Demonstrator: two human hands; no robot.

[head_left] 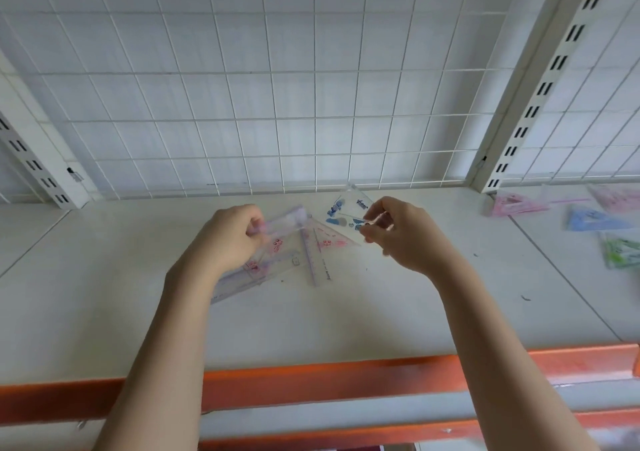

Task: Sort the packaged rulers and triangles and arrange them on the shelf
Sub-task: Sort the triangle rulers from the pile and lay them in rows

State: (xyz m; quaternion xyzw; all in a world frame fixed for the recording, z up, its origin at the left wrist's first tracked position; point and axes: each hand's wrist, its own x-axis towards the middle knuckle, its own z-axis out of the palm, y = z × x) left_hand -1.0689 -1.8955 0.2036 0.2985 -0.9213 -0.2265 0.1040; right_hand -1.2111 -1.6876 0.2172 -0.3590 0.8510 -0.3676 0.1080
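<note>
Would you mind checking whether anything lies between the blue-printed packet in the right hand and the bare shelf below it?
Nothing visible does. The right hand holds the blue-printed packet over bare shelf; the pink-printed packets lie leftward.

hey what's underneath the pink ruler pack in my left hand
Under the pink ruler pack, gripped by the left hand, only the white shelf shows through the clear plastic. The hand covers the pack's upper left part, so anything beneath there is hidden.

No text can be read with certainty. The clear triangle pack (348, 213), at 12 o'clock from the frame's centre, carries blue lettering and a dark brand mark, both too blurred to make out. The pink-printed triangle (323, 242) beside it shows scale marks and small illegible print along its edge.
</note>
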